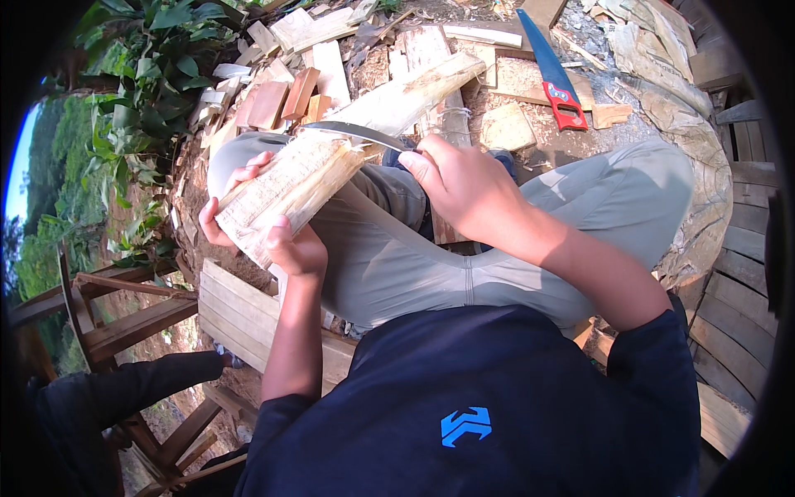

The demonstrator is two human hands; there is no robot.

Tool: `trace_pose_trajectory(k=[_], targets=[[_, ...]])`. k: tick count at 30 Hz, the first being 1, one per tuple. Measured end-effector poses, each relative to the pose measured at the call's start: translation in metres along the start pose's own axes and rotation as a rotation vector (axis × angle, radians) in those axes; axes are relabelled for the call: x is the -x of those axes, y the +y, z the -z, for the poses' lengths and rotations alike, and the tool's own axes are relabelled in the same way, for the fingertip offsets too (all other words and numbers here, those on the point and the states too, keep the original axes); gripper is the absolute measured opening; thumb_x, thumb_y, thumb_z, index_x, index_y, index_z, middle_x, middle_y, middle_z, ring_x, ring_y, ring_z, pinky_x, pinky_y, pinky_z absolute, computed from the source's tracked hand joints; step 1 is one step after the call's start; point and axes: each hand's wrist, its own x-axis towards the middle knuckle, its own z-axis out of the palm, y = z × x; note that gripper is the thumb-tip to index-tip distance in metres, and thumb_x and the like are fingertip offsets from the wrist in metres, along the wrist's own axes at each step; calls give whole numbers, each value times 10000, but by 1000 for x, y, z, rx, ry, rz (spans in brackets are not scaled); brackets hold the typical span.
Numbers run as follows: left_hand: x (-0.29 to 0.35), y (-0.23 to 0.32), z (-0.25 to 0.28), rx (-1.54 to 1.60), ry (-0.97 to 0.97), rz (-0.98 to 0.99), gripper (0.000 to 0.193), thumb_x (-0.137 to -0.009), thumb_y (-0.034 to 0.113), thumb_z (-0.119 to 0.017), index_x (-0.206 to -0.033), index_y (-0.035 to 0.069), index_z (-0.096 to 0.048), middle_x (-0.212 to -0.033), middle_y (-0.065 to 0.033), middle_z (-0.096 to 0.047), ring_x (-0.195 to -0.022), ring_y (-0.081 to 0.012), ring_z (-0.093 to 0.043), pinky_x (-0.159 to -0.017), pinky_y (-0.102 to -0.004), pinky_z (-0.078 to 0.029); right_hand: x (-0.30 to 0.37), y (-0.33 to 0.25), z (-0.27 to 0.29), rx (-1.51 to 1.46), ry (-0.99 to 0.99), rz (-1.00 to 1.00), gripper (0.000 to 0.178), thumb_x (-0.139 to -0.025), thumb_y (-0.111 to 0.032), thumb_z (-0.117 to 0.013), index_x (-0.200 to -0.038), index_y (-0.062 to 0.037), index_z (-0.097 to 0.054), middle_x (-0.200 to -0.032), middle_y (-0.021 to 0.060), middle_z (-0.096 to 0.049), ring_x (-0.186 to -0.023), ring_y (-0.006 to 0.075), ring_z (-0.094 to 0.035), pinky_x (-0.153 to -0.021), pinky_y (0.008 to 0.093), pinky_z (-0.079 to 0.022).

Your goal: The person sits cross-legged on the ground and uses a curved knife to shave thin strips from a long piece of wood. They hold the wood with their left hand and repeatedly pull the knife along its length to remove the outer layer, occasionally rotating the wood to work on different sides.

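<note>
My left hand [277,240] grips the thick near end of a long pale piece of wood [286,186], thumb on one side and fingers round the other. The wood slants up and away to the right over my bent leg. My right hand [464,178] is closed round the handle of a curved knife [352,129], which the fist mostly hides. Its dark blade lies across the wood near the middle, just beyond my left hand. The surface there looks rough and freshly cut.
A hand saw [551,74] with blue blade and red handle lies at the far right. Wood offcuts [302,93] and shavings cover the ground ahead. A plank bench [240,302] stands at my left, near another person's dark-trousered leg [157,381]. Slatted boards [741,306] line the right.
</note>
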Motion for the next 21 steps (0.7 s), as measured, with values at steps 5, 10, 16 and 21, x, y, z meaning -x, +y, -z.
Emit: trace_pose_trajectory(k=[5,10,16,21], targets=[[0,-1,0,2,-4,0,757,-756,212,-595,-1414,195,-222,-1209,-208,-495,-1171,-393,-555,-1094,-611,-401,24,-15,-8,56,44,67,331,-1056,-324,-489,-947,-14,-531,-666,202,-639,-662,417,-666,-598,523,-530],[2,-8,-1,-18,23,50,776,-770,239,-612,-1420,186,-190,-1226,-226,-495,-1180,-400,-558,-1101,-605,-395,6,23,-27,280,57,-154,385,-1073,-347,-440,-958,7,-543,-697,238,-667,-673,425,-684,-603,523,-551],[3,-3,0,-74,11,38,786,-781,258,-631,-1418,175,-177,-1232,-235,-499,-1204,-419,-563,-1098,-618,-404,15,-11,-9,16,94,-79,319,-1078,-318,-451,-1015,-22,-550,-722,265,-636,-713,476,-641,-607,565,-472],[0,-1,0,-75,17,70,784,-792,277,-633,-1424,195,-177,-1312,-276,-490,-1255,-433,-538,-1113,-609,-388,2,2,-31,135,53,-225,368,-1074,-327,-450,-999,15,-563,-726,283,-654,-700,492,-644,-638,572,-505]])
